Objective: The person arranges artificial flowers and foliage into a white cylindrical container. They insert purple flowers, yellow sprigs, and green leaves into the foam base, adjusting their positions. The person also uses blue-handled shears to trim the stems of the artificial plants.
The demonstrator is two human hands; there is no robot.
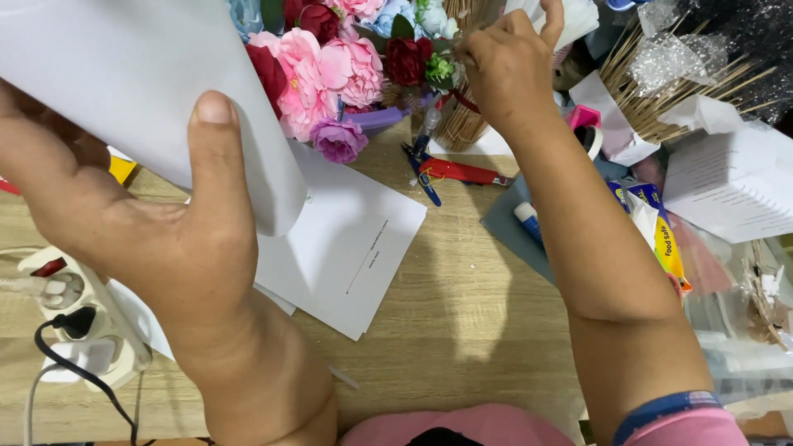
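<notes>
1. Gripping a white paper sheet (140, 91), your left hand (157, 239) is pinching it with the thumb, raised above the wooden table (446, 314).
2. Your right hand (504, 66) is reaching into the artificial flower bunch (330, 66), fingers curled; I cannot tell what they are clasping.

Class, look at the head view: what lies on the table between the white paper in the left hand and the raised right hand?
Artificial flowers, pink, red and purple, between paper and right hand.

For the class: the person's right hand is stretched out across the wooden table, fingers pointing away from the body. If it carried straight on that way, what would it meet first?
Most likely the bundle of thin sticks beside the artificial flowers. The right hand already sits just over it, though one view cannot settle whether they touch.
</notes>
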